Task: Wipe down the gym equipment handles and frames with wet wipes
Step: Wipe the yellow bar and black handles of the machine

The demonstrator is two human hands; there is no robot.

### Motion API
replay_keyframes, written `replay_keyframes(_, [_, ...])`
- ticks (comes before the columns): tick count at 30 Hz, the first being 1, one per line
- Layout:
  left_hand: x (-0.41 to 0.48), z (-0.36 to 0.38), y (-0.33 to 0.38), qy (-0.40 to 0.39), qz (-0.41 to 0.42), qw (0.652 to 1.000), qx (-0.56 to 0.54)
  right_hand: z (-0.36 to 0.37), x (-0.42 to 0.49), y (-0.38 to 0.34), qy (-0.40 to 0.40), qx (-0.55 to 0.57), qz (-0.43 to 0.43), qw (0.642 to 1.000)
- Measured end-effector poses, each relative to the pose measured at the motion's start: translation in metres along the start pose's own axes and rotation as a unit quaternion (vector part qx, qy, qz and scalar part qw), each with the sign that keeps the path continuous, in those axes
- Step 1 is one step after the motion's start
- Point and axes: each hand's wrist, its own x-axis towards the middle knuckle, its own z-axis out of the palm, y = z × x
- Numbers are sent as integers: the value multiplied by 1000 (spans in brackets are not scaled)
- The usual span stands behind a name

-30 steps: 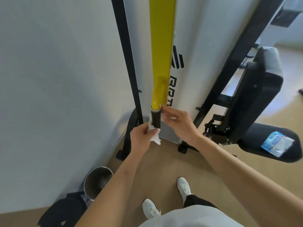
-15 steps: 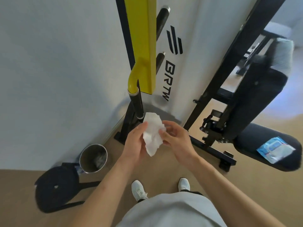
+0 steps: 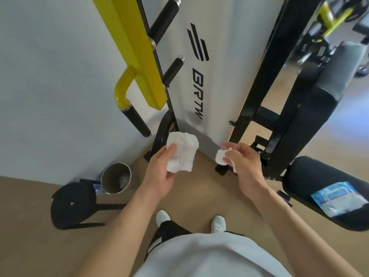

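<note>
Wipe (image 3: pixel 182 154) in left grip (image 3: pixel 161 173); scrap (image 3: pixel 220 159) in right grip (image 3: pixel 244 165).

Yellow frame (image 3: pixel 135 50) top beyond upper edge

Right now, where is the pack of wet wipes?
The pack of wet wipes lies at the lower right of the head view, on the black bench pad, to the right of the right hand.

Head camera, sole view: wide-angle, set above and behind left hand (image 3: pixel 159 173) and right hand (image 3: pixel 244 163), facing steeply down, near.
</note>
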Motion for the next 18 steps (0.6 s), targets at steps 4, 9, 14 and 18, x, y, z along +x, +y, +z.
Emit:
replay_keyframes(4, [1,22,-3,-13,3,1000,-7,6,-3,-15,-110,43,32,992])
replay_keyframes(9, [15,30,4,-44,20,999,23,30,3,-25,-180,39,18,983])
replay_keyframes(14, [39,26,15,30,136,970,198,40,21,-35,-156,28,-8,987])
replay_keyframes(18, [58,16,25,61,216,923,314,45,35,-41,-132,31,-16,991])
